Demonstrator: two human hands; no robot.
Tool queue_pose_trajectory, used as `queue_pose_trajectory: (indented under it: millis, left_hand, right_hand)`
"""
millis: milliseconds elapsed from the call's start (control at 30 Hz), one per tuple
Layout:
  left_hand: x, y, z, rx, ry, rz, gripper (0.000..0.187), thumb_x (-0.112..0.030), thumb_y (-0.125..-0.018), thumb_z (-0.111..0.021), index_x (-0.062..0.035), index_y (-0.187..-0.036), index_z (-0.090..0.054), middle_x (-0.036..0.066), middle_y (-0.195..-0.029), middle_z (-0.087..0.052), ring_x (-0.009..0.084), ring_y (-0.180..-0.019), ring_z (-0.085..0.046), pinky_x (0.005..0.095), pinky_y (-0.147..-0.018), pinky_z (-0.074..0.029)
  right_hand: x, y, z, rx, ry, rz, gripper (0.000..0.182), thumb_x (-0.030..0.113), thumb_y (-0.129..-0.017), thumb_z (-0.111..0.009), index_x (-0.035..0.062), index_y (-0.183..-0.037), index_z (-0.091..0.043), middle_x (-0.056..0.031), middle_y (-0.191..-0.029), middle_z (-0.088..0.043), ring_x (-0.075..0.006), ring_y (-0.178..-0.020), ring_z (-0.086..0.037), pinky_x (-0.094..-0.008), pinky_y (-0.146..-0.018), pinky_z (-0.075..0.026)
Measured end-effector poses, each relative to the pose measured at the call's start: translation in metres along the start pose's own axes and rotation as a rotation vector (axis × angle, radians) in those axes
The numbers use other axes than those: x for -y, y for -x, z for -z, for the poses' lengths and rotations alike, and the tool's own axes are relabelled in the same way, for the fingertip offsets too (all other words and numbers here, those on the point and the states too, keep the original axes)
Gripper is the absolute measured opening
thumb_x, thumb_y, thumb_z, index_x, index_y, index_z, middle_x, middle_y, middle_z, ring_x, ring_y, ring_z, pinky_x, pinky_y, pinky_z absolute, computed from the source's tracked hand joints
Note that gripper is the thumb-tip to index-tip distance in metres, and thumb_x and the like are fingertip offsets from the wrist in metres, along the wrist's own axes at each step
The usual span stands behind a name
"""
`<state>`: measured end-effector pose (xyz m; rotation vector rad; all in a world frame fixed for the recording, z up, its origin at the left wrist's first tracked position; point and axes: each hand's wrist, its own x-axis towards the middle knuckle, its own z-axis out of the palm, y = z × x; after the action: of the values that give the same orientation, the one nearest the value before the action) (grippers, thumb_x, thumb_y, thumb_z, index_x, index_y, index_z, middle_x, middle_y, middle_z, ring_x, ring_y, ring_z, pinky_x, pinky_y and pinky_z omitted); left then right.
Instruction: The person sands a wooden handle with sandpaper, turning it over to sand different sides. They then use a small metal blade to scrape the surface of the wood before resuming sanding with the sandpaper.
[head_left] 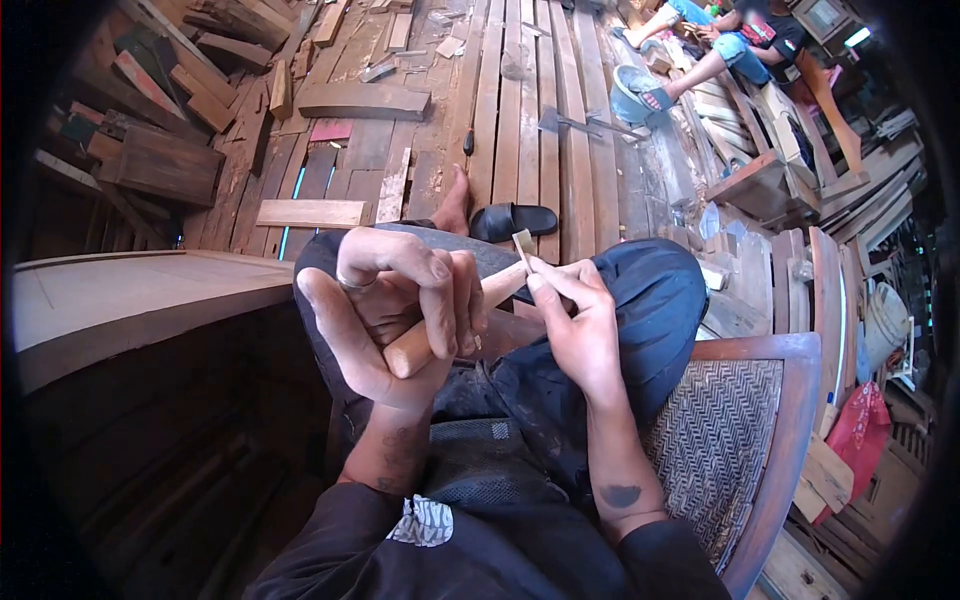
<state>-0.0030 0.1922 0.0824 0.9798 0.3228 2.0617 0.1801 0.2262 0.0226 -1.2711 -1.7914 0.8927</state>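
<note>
My left hand (400, 290) is closed around a round, pale wooden rod (412, 352). The rod's blunt near end sticks out by the palm, and its far part runs up to the right toward my other hand. My right hand (575, 320) pinches a thin yellowish strip (524, 243) between thumb and fingers, at the far end of the rod. Whether the strip is sandpaper I cannot make out. The fingers partly hide where strip and rod meet. Both hands are above my lap, over dark trousers (640, 300).
I sit on a woven-seat chair (720, 420); a wooden panel (130, 300) stands at my left. A black sandal (513, 221), a screwdriver (469, 140) and a hatchet-like tool (565, 122) lie on the slatted floor. Another person (745, 50) sits near a bucket (635, 95).
</note>
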Motion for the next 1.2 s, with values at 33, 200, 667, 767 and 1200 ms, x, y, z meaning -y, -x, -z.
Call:
queue_pose_trajectory:
  millis: [33, 200, 667, 767, 1200]
  left_hand:
    - [0.001, -0.002, 0.0, 0.053, -0.012, -0.012, 0.069, -0.058, -0.12, -0.013, -0.0079, -0.105, -0.059, -0.001, -0.05, -0.046, 0.0136, -0.041, -0.037, 0.0312, -0.051, -0.041]
    - [0.0, -0.01, 0.001, 0.139, -0.158, -0.055, 0.066, -0.055, -0.121, -0.012, -0.0116, -0.096, -0.055, -0.003, -0.048, -0.045, 0.013, -0.043, -0.037, 0.0335, -0.069, -0.045]
    - [0.001, -0.005, -0.01, 0.087, -0.251, -0.067, 0.067, -0.053, -0.121, -0.009, -0.0136, -0.087, -0.051, -0.001, -0.046, -0.045, 0.0148, -0.041, -0.036, 0.0399, -0.089, -0.044]
    - [0.004, -0.002, -0.014, 0.089, -0.243, -0.067, 0.067, -0.053, -0.121, -0.009, -0.0138, -0.086, -0.052, -0.001, -0.046, -0.046, 0.0151, -0.041, -0.036, 0.0402, -0.09, -0.044]
    - [0.005, -0.002, -0.01, 0.083, -0.223, -0.061, 0.066, -0.052, -0.121, -0.01, -0.0144, -0.085, -0.051, 0.0, -0.047, -0.046, 0.0154, -0.042, -0.035, 0.0418, -0.091, -0.042]
  right_hand:
    - [0.014, 0.001, 0.004, 0.035, -0.024, 0.018, 0.028, 0.009, -0.101, -0.077, 0.004, -0.128, -0.082, -0.0141, -0.103, -0.071, -0.0246, -0.099, -0.07, -0.0353, -0.091, -0.056]
    - [0.061, 0.011, 0.013, 0.108, -0.159, 0.109, 0.033, -0.001, -0.096, -0.079, 0.0058, -0.129, -0.082, -0.0131, -0.103, -0.07, -0.024, -0.098, -0.07, -0.0351, -0.089, -0.055]
    - [0.005, 0.003, 0.01, 0.059, -0.033, -0.045, 0.027, 0.007, -0.101, -0.077, 0.0027, -0.127, -0.082, -0.0141, -0.102, -0.07, -0.026, -0.096, -0.072, -0.0361, -0.089, -0.057]
    - [0.08, 0.014, 0.023, 0.1, -0.213, 0.154, 0.028, 0.003, -0.098, -0.079, 0.0026, -0.126, -0.082, -0.0119, -0.101, -0.07, -0.0257, -0.101, -0.072, -0.0346, -0.091, -0.057]
    - [0.033, 0.002, 0.019, 0.104, -0.069, 0.089, 0.029, 0.007, -0.1, -0.078, 0.0042, -0.128, -0.082, -0.0139, -0.101, -0.071, -0.0262, -0.098, -0.071, -0.0365, -0.094, -0.056]
